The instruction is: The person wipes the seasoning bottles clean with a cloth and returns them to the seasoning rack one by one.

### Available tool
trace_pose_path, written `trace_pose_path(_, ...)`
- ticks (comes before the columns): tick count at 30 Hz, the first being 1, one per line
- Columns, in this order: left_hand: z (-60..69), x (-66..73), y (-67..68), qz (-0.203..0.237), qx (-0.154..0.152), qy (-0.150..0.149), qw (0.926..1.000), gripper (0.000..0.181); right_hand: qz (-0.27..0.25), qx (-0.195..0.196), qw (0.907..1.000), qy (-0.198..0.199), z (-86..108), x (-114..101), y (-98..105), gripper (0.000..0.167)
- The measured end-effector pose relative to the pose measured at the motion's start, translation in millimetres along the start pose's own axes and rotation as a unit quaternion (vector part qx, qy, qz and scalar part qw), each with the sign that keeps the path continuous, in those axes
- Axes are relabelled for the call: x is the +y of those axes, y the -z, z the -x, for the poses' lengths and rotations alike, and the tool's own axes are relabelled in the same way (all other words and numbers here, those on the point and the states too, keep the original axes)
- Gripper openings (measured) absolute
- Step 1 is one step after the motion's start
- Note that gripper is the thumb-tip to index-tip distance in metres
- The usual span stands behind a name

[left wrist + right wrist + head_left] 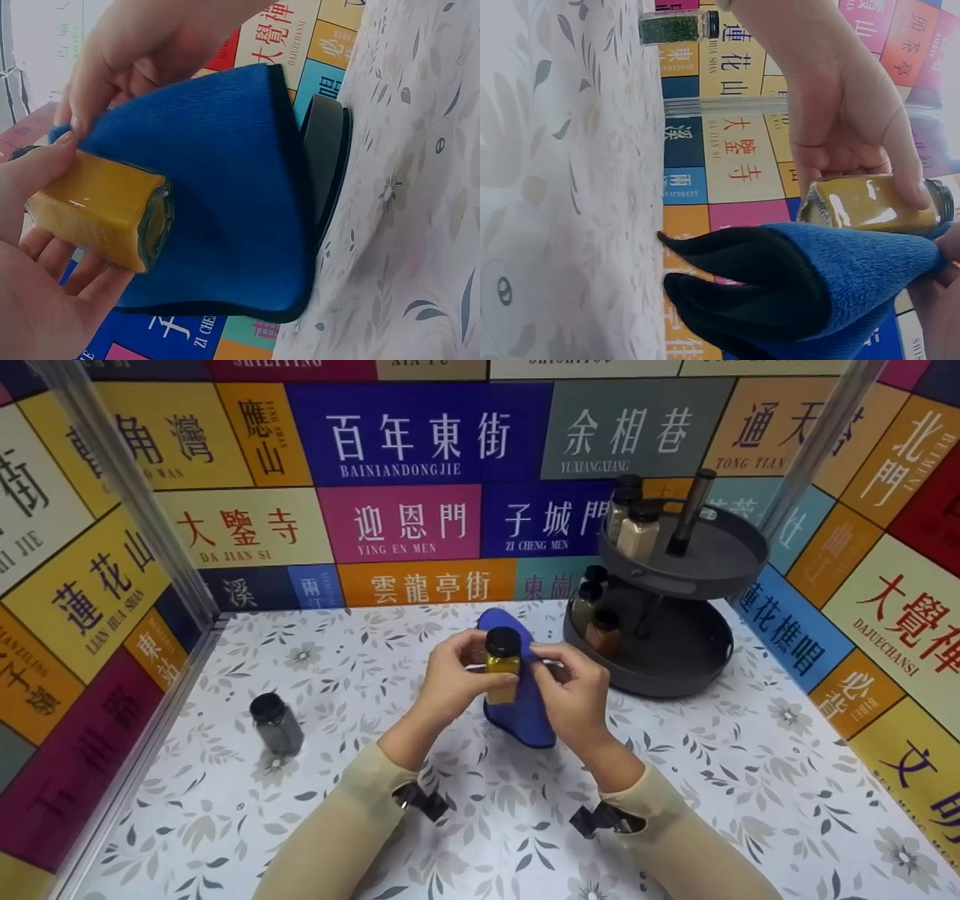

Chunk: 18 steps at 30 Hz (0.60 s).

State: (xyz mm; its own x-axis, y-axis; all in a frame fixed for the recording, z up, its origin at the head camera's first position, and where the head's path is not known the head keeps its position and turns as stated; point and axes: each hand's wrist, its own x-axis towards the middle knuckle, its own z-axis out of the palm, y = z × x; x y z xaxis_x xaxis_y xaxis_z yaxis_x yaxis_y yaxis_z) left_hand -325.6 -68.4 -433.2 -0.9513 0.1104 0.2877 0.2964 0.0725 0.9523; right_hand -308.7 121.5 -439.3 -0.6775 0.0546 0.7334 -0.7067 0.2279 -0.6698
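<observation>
My left hand (pixel 455 675) grips a glass jar (pixel 502 671) of yellow powder with a black lid, held upright above the table. Just right of it, my right hand (pixel 577 690) pinches the upper edge of a blue cloth (pixel 525 705) with dark trim, which hangs down beside the jar. In the left wrist view the cloth (pixel 217 187) spreads behind the jar (pixel 105 210). The right wrist view shows the cloth (pixel 870 277) folded over, close against the jar (pixel 874 204), with its dark-edged corners hanging free.
A jar of dark green contents (pixel 277 726) with a black lid stands on the patterned table (pixel 480 825) at the left. A dark two-tier round rack (pixel 675 679) with several jars stands at the back right. Walls of coloured signs (pixel 412 435) enclose the table.
</observation>
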Motion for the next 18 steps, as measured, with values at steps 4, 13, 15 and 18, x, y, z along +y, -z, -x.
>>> trace_pose_path(4, 1.2, -1.5, -0.3, 0.0, -0.001, -0.008, 1.0, 0.047, -0.036, 0.0, 0.9993, -0.011, 0.6, 4.0, 0.0, 0.016)
trace_pose_path(13, 0.0, -4.2, -0.4, 0.003, 0.011, -0.013, 0.9999, 0.046, -0.014, -0.039, 0.9954, -0.087, -1.3, 12.9, -2.3, 0.011)
trace_pose_path(15, 0.1, -3.6, 0.6, 0.002, 0.017, -0.014, 0.9998, 0.046, -0.002, -0.052, 0.9931, -0.105, -0.6, 14.9, -4.2, 0.012)
trace_pose_path(18, -0.2, -2.0, 2.1, -0.004, 0.031, -0.014, 0.9994, 0.047, 0.022, -0.076, 0.9874, -0.137, 1.9, 19.3, -7.5, 0.011)
